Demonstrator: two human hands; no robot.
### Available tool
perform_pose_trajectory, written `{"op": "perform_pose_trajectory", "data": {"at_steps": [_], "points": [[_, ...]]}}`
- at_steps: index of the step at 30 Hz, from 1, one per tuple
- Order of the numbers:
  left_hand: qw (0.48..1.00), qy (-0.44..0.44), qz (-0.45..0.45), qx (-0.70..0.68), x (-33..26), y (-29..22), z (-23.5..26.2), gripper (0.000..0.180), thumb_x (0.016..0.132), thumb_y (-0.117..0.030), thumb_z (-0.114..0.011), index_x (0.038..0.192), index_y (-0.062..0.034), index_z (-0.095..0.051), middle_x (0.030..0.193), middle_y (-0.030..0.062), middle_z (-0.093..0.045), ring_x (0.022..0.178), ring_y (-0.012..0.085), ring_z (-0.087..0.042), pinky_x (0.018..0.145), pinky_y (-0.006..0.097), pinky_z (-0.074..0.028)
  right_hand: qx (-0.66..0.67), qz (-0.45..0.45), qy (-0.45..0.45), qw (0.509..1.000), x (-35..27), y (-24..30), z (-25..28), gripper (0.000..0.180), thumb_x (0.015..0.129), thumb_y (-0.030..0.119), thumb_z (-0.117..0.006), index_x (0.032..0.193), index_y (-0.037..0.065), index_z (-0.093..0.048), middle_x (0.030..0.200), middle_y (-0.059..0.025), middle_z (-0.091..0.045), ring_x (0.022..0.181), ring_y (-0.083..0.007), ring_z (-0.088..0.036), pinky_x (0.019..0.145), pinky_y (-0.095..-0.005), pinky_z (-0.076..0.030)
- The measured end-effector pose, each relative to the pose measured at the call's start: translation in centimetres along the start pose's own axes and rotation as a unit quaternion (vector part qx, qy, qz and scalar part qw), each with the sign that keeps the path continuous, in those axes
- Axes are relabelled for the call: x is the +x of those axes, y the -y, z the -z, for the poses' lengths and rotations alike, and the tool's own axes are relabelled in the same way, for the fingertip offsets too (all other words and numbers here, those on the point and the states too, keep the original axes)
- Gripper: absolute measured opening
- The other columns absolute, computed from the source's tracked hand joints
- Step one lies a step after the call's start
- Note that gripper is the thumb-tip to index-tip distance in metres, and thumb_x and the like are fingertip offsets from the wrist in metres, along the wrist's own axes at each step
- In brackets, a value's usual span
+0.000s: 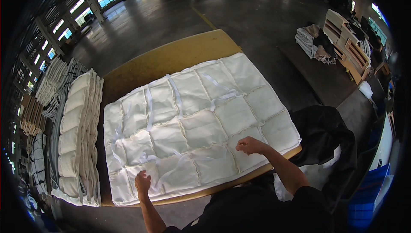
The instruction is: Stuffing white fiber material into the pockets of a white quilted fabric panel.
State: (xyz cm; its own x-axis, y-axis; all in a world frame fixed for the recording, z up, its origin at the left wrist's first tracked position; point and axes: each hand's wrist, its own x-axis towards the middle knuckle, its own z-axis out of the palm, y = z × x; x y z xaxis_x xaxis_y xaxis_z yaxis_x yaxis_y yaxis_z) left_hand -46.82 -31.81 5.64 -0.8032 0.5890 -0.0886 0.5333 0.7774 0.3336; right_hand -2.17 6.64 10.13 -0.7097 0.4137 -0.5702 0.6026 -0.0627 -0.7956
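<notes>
A white quilted pad [201,123], stitched into large padded squares, lies spread over a yellowish-brown table [188,53]. Loose white fabric straps [174,94] run across its upper face, some straight and some crumpled. Over the pad's near left part is my left hand [142,182], its fingers apart and holding nothing that I can see. My right hand [250,145] is over the near right part with its fingers curled together. Whether anything is pinched in it, or whether it touches the fabric, I cannot make out.
Left of the table stands a pile of folded white quilted pads [77,134], with more stacked fabric [51,83] behind it. Dark cloth [325,134] hangs at the table's right. Beyond are wooden frames [349,40], a heap of cloth [317,42] and a blue bin [368,196].
</notes>
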Motion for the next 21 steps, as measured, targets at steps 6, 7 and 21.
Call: {"op": "perform_pose_trajectory", "data": {"at_steps": [6,7,21], "points": [[0.988,-0.153,-0.036,0.000,1.3,0.4,-2.1,0.056,0.094,-0.033,-0.064,0.144,-0.0103,-0.052,0.149,0.0187,-0.047,0.137,0.0400,-0.044,0.111,0.057,-0.034,-0.306,0.318,-0.213,0.871,1.6,0.0,-7.2,0.033,0.082,0.033,-0.074,0.103,0.007,-0.071,0.118,-0.0154,-0.063,0.113,-0.0343,-0.060,0.092,-0.0456,-0.049],[0.993,-0.113,0.010,0.017,0.5,1.0,-2.4,0.056,0.094,-0.033,-0.064,0.144,-0.0103,-0.052,0.149,0.0187,-0.047,0.137,0.0400,-0.044,0.111,0.057,-0.034,-0.299,0.283,-0.205,0.888,1.8,-0.4,-8.3,0.033,0.082,0.033,-0.074,0.103,0.007,-0.071,0.118,-0.0154,-0.063,0.113,-0.0343,-0.060,0.092,-0.0456,-0.049],[0.970,-0.144,0.053,0.191,-5.2,7.0,-7.0,0.058,0.103,-0.049,-0.043,0.154,-0.0215,-0.040,0.161,0.0063,-0.035,0.150,0.0285,-0.029,0.114,0.063,-0.027,-0.172,0.333,-0.306,0.875,-1.0,-4.4,-4.1,0.006,0.081,0.006,-0.062,0.075,0.008,-0.062,0.091,-0.0103,-0.065,0.096,-0.0320,-0.061,0.089,-0.0412,-0.046]]}}
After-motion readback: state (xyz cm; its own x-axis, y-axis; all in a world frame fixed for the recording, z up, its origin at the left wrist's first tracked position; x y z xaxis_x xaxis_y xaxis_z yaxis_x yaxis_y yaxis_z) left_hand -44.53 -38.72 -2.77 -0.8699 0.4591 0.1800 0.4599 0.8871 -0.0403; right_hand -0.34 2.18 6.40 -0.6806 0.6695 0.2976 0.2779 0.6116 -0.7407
